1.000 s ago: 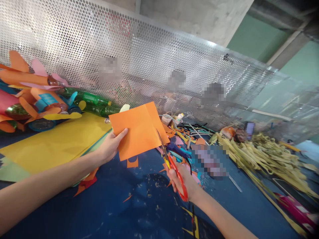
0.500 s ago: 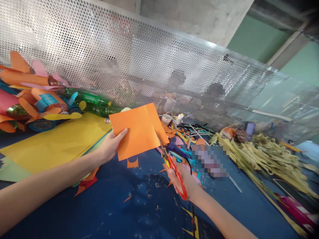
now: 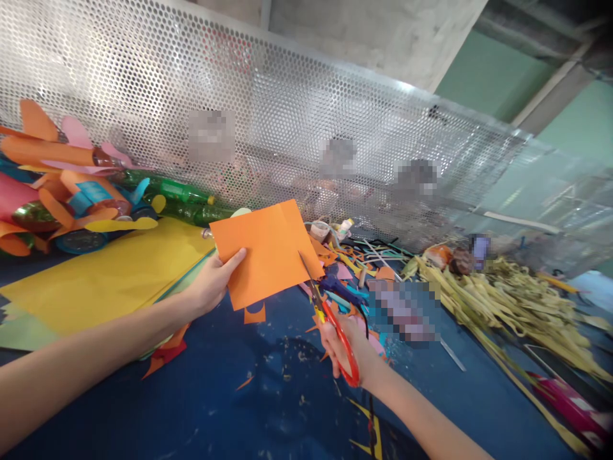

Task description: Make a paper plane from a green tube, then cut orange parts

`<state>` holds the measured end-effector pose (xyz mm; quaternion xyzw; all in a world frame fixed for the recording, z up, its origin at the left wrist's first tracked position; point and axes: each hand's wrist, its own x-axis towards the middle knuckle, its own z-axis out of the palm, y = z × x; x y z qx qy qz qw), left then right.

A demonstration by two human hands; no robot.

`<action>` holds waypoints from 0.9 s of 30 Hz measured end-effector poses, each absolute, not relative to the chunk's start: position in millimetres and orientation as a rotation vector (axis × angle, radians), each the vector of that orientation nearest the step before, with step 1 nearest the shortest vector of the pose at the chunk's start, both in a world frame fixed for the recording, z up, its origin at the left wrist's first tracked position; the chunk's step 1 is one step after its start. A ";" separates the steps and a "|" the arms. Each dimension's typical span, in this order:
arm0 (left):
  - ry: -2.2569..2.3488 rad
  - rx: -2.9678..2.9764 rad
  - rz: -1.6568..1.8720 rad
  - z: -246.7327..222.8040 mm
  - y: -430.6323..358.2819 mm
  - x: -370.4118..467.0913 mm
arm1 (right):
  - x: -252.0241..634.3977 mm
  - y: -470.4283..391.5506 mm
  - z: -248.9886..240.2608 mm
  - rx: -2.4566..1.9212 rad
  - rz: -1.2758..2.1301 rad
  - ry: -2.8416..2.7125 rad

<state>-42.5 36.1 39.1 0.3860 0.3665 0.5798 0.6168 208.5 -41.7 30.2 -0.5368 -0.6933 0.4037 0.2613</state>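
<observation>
At mid-frame I have the left hand [image 3: 211,284] pinching an orange paper sheet [image 3: 265,255], thumb in front, fingers hidden; right of centre, the right hand [image 3: 364,354] curls closed around red-handled scissors [image 3: 331,314], blades at the sheet's lower-right corner.

From my seat I saw the sheet [image 3: 265,252] above the worktop [image 3: 215,409], its left edge in the left grip [image 3: 215,278]. The scissors [image 3: 330,316] lay in the right grip [image 3: 352,348], blades at the sheet's lower right corner. Left of the sheet lay a paper stack [image 3: 105,281], with bottle models [image 3: 98,191] and bottles [image 3: 177,190] behind it. Scraps [image 3: 343,271] lay beyond the scissors, a heap of strips [image 3: 517,313] farther right; a perforated screen [image 3: 287,102] stood behind.
</observation>
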 end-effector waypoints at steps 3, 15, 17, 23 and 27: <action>0.832 0.893 1.336 39.4 34.8 -41.6 | 205.7 -45.7 36.9 -1.405 1.100 -1.907; 0.854 1.009 1.327 44.3 24.2 -35.6 | 211.1 -46.5 33.2 -1.304 1.110 -1.802; 0.851 1.042 1.324 43.5 23.6 -35.4 | 213.0 -46.2 33.0 -1.282 1.133 -1.812; 0.856 1.093 1.270 43.7 20.9 -35.7 | 217.7 -46.4 35.2 -1.208 1.019 -1.951; 0.896 1.120 1.271 45.8 20.1 -35.7 | 217.6 -47.4 39.3 -1.223 0.864 -2.053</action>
